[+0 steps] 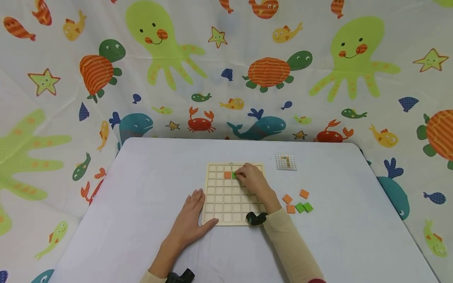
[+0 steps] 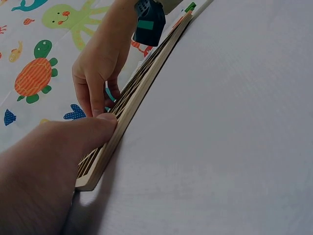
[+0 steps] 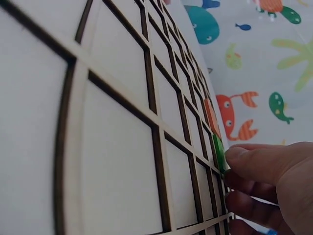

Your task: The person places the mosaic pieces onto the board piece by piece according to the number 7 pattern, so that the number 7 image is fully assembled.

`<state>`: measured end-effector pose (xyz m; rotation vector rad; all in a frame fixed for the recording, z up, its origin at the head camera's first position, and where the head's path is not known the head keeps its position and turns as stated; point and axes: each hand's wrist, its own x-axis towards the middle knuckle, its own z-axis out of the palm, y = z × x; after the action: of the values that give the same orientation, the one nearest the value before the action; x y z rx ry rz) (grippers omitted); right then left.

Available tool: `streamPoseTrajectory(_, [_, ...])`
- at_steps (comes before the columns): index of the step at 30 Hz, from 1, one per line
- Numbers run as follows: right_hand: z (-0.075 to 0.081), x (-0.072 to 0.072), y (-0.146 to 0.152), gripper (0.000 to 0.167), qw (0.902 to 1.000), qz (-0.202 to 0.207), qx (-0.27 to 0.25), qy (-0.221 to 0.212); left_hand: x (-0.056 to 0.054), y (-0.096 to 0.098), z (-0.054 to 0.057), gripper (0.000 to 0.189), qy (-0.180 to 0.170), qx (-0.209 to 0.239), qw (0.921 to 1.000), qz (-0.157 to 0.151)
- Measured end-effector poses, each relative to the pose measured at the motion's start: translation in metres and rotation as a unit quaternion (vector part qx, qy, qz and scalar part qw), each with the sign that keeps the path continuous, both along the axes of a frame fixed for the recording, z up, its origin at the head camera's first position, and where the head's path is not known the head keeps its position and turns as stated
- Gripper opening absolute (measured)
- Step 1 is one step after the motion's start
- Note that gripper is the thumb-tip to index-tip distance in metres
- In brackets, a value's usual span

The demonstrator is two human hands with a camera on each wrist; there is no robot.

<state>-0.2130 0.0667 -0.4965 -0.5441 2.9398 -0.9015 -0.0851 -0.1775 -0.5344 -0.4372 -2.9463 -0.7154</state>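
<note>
A wooden grid board [image 1: 226,217] lies on the table with an orange square tile [image 1: 227,175] in a cell of its upper part. Just right of that tile, my right hand [image 1: 254,181] pinches a green square tile [image 1: 234,175] by its edge. In the right wrist view the green tile [image 3: 219,152] sits at the grid beside the orange one [image 3: 211,116], with thumb and fingertips right at it. My left hand [image 1: 189,218] rests along the board's left side with fingers straight, its thumb [image 2: 100,128] on the near edge of the frame.
Several loose tiles lie right of the board, among them an orange tile [image 1: 304,193] and a green tile [image 1: 308,207]. A small pattern card [image 1: 286,162] with a printed grid lies beyond the board's upper right corner. A sea-animal curtain [image 1: 219,98] hangs behind the white table [image 1: 141,177].
</note>
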Motion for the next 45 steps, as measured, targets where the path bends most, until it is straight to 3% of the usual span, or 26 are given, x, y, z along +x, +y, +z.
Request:
streamPoseTrajectory(6, [0.002, 0.003, -0.001, 0.016, 0.9999, 0.001, 0.016, 0.005, 0.002, -0.001, 0.000, 0.097, -0.011, 0.004, 0.9999, 0.002])
streamPoseTrajectory(18, [0.010, 0.008, 0.007, 0.019, 0.9995, -0.003, -0.028, -0.010, 0.002, -0.001, 0.003, 0.096, -0.011, 0.005, 0.9999, 0.000])
streamPoseTrajectory(45, [0.025, 0.025, 0.031, 0.024, 0.9989, -0.030, -0.037, 0.000, 0.001, -0.001, -0.001, 0.096, -0.002, 0.013, 0.9999, -0.005])
